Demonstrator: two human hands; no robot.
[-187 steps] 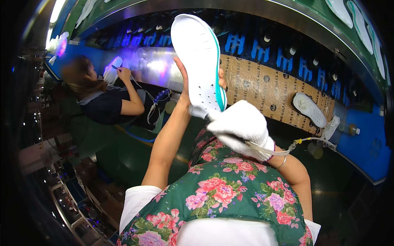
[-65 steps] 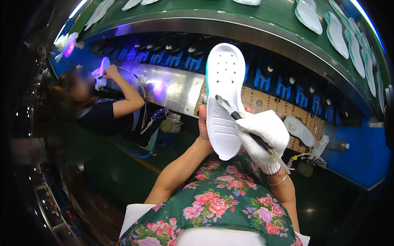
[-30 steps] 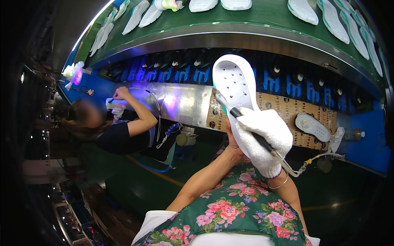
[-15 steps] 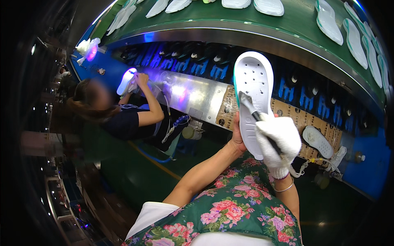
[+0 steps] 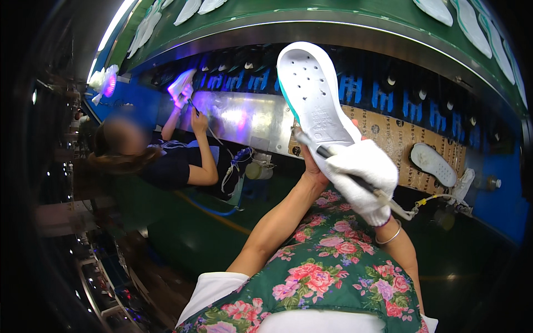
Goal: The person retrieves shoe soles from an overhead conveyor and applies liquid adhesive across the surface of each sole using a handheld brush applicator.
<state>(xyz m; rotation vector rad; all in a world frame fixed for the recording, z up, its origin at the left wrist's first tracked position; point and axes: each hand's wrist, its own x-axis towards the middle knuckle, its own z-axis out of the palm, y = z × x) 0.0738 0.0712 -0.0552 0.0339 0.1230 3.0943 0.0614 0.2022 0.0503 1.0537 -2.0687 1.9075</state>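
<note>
A white shoe sole (image 5: pixel 312 91) with a teal edge is held up in front of me, its round, hole-dotted end pointing away. My bare left hand (image 5: pixel 315 168) grips it from beneath; fingertips also show at its right edge. In a white knit glove, my right hand (image 5: pixel 363 172) is closed round a dark-handled brush (image 5: pixel 325 151) that has a pale tube at its rear end. The bristle end is at the sole's left edge, over the lower half; whether it touches there, I cannot tell. The gloved hand covers the sole's near end.
Beyond the sole runs a cardboard-covered ledge (image 5: pixel 388 136) with another sole (image 5: pixel 434 164) and a small bottle (image 5: pixel 493 183). Above is a green conveyor (image 5: pixel 333 18) carrying several soles. On the left, a co-worker (image 5: pixel 186 161) holds a shoe (image 5: pixel 182 83) under purplish light.
The sole has shifted left and slightly up in view. My right hand has moved the brush from the sole's middle to its left edge. The co-worker's shoe is higher and tilted differently.
</note>
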